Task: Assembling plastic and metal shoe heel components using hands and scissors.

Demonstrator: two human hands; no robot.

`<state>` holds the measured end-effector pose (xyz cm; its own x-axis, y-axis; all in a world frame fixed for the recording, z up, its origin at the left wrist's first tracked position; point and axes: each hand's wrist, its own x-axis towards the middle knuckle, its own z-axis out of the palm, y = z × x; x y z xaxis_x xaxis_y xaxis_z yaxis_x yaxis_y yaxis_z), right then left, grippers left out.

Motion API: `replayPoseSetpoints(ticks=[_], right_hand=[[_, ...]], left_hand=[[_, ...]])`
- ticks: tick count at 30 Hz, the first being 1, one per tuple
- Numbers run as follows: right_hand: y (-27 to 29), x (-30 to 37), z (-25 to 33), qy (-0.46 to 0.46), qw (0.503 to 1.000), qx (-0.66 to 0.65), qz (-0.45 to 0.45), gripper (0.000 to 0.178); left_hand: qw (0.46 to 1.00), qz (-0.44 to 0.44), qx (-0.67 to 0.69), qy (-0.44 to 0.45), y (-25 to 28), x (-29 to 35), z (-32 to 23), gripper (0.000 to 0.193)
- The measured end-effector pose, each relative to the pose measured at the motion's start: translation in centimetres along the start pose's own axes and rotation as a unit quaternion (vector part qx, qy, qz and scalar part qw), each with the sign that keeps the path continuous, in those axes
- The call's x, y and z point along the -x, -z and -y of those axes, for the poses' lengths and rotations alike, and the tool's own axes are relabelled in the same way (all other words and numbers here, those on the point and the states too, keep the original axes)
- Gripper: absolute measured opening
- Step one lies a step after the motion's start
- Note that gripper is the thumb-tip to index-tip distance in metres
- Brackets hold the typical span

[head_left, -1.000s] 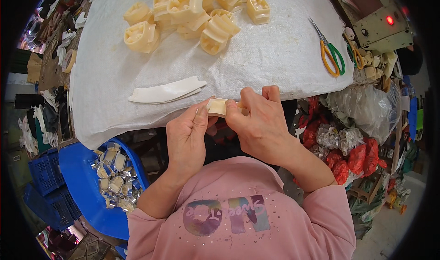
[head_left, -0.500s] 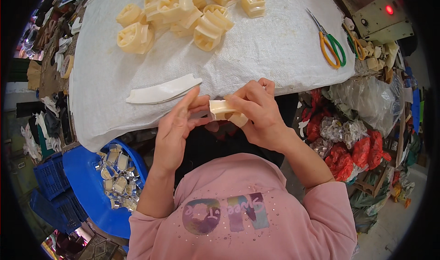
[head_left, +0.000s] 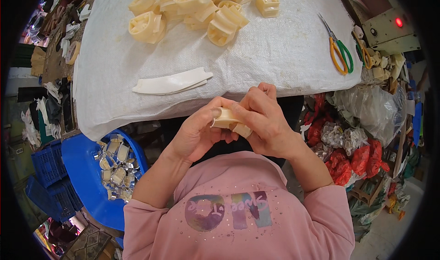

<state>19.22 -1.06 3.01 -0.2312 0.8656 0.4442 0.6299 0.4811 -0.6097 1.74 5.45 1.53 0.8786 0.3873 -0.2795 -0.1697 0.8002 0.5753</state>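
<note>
Two hands, left hand (head_left: pixel 198 136) and right hand (head_left: pixel 263 120), pinch one small cream plastic piece (head_left: pixel 230 121) between fingertips, just below the woven white bench (head_left: pixel 275 53) edge; curved white strips (head_left: pixel 172 82) lie beyond.

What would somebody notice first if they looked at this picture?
Probably the two hands in the middle, the left hand and the right hand, pinching one small cream plastic piece between them, just below the table edge. Next comes the heap of cream plastic parts at the far side of the white cloth. The yellow and green scissors on the right and the blue tub of shiny pieces at lower left stand out too.
</note>
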Motion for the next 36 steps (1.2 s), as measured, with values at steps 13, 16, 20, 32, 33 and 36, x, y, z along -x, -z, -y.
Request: replayPoseSetpoints(ticks=[13,16,20,32,33,36], right_hand=[[-0.3,0.4,-0.4,0.013,0.999,0.013,-0.049,0.036],[-0.2,0.5,-0.3,-0.012,0.998,0.027,-0.058,0.034],[-0.2,0.4,-0.1,-0.028,0.998,0.032,-0.056,0.035],[-0.8,1.0,0.2,-0.064,0.997,0.030,-0.013,0.037],[-0.8,1.0,0.3,-0.067,0.997,0.034,0.000,0.037],[-0.8,0.9,0.6,-0.074,0.995,0.062,0.032,0.037]], left_hand=[[0.980,-0.099,-0.090,-0.147,-0.8,0.4,0.5,0.046],[0.901,-0.182,-0.266,-0.290,0.3,1.1,1.1,0.048],[0.861,-0.172,-0.332,-0.345,0.6,1.8,2.0,0.030],[0.754,-0.277,-0.464,-0.374,0.1,1.9,2.8,0.010],[0.744,-0.286,-0.481,-0.365,-0.1,1.9,2.7,0.007],[0.791,-0.300,-0.402,-0.350,-0.6,1.6,3.0,0.005]])
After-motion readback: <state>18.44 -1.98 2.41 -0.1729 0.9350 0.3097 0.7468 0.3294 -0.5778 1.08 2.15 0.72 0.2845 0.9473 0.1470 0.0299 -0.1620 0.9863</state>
